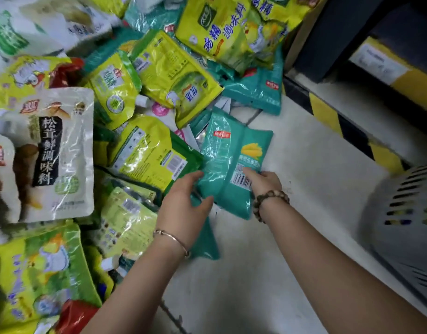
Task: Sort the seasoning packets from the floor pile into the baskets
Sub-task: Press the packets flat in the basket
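The teal packet (228, 162) lay at the right-hand edge of the floor pile (144, 97). Its far end rested against the yellow-green packets (144, 153) and its near end lay over bare floor (292, 165). Its long axis ran almost straight away from the person, and the near short end sat between the two wrists.

Both grips were on that near end. The left grip (183, 203) closed around the left edge, with the fingers curled over the top face and the thumb coming in from below. The right grip (264, 180) held the right-hand corner with its fingers bent over the barcode (its thumb was hidden, so how firm the pinch was could not be told). A second teal packet (205, 242) lay under the left wrist, touching the first or just beneath it.

The relation that mattered was sideways. The grey slotted basket (405, 213) stood well to the right of the packet, across open floor and beside the right forearm. That made the right grip the nearer of the two.

Most likely the packet would have to swing rightward, broadside to its own length. The left grip would then either have to let go or reach across. The loose packet underneath could have been dragged along.
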